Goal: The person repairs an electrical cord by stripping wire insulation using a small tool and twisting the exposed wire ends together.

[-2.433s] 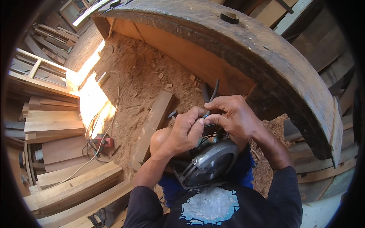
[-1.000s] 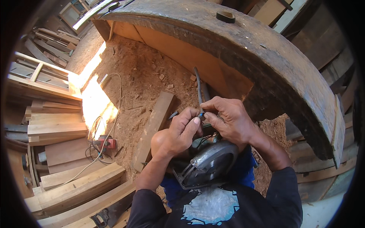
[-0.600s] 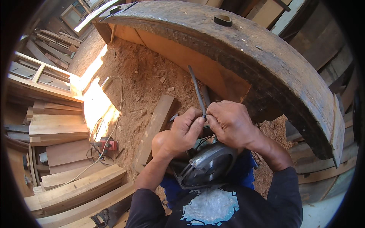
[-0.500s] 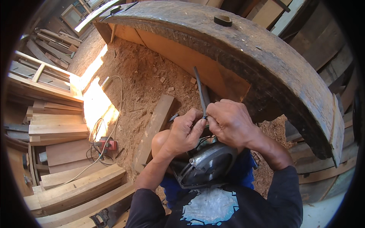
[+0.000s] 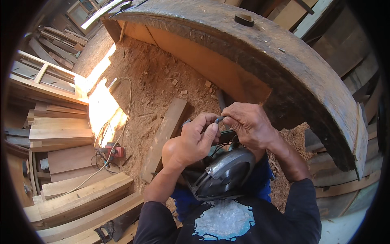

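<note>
My left hand (image 5: 198,136) and my right hand (image 5: 250,124) meet above my lap. Between their fingertips they pinch a short dark piece of cable (image 5: 219,120), apparently with a dark strip wound on it; the fingers hide most of it. Both hands are closed, the thumbs pressed against the fingers. Just below them a circular saw (image 5: 223,173) with a dark metal guard rests on my lap. Thin dark wires (image 5: 221,146) run between the saw and my hands.
A big wooden workbench (image 5: 284,61) with a dark ring-shaped roll (image 5: 244,20) on it stands ahead. A thick beam (image 5: 166,138) lies on the sawdust floor. To the left are stacked boards (image 5: 61,134), a red power tool (image 5: 114,150) with its cord, and a handsaw (image 5: 118,227).
The long dark strip that stuck up from my fingers no longer stands out beyond them. My right hand has risen slightly and turned, showing the dark piece between the fingertips.
</note>
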A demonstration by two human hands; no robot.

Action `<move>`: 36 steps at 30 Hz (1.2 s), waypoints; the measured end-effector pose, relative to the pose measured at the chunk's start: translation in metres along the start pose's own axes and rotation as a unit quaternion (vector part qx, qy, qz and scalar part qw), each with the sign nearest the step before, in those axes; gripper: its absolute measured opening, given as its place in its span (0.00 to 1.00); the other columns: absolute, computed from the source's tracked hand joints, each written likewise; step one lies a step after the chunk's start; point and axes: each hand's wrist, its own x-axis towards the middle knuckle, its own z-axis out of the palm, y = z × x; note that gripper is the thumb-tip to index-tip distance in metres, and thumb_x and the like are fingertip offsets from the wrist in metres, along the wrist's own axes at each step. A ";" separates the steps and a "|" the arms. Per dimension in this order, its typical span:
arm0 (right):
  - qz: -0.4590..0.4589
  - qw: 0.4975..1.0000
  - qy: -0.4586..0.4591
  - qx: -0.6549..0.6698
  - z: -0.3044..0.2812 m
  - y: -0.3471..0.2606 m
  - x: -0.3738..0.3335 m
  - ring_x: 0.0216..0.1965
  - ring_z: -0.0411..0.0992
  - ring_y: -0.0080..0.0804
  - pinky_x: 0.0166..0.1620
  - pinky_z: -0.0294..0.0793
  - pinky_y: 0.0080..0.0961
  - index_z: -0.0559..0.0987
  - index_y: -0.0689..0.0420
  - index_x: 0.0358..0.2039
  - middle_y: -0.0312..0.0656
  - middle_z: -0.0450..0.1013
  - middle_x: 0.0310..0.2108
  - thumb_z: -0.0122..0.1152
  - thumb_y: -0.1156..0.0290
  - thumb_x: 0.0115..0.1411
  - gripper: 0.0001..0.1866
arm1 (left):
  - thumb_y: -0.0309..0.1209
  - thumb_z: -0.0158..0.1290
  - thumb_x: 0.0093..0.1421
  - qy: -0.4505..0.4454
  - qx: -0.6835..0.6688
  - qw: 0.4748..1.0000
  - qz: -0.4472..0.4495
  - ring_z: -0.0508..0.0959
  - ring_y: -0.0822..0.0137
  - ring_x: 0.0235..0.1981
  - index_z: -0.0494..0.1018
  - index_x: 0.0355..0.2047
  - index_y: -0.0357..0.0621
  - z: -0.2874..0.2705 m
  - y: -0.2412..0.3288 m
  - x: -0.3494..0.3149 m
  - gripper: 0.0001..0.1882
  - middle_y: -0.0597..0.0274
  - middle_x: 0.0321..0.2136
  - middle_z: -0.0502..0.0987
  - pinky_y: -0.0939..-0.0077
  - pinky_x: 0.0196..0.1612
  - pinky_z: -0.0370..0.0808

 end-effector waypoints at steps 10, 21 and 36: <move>0.014 0.997 -0.070 0.006 -0.013 0.005 0.008 0.32 0.75 0.53 0.33 0.72 0.42 0.78 0.60 0.32 0.50 0.75 0.27 0.62 0.74 0.61 0.04 | 0.22 0.55 0.61 0.010 0.223 0.958 0.180 0.80 0.47 0.27 0.75 0.38 0.37 -0.004 0.011 0.008 0.05 0.47 0.27 0.78 0.61 0.32 0.76; 0.038 0.980 -0.038 0.192 0.008 0.040 0.015 0.30 0.74 0.40 0.39 0.74 0.32 0.82 0.60 0.35 0.41 0.76 0.29 0.69 0.70 0.60 0.08 | 0.27 0.47 0.71 -0.085 -0.116 0.989 -0.010 0.75 0.76 0.25 0.73 0.41 0.35 -0.012 -0.012 0.010 0.08 0.63 0.26 0.76 0.79 0.31 0.75; 0.050 0.997 -0.002 0.061 0.004 -0.001 0.008 0.32 0.79 0.51 0.35 0.76 0.41 0.81 0.60 0.40 0.51 0.78 0.29 0.69 0.73 0.57 0.11 | 0.29 0.48 0.72 -0.067 -0.167 0.983 -0.039 0.77 0.76 0.27 0.74 0.40 0.35 -0.015 -0.017 0.010 0.09 0.63 0.27 0.77 0.79 0.31 0.78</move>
